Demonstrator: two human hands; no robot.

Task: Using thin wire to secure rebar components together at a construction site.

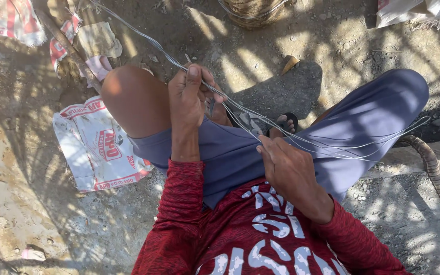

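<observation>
While the person sits on the dusty ground, the left hand pinches a bundle of thin wires between thumb and fingers, its grip closed tight. The right hand is closed on the same strands lower down, above the blue shorts. Keeping both pinches firm and the strands taut and even would probably stop them tangling.

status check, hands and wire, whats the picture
Left hand pinching the wire bundle high. Right hand gripping the same strands lower, over the lap. Loop ends trail past the right knee; nothing blocking.
</observation>
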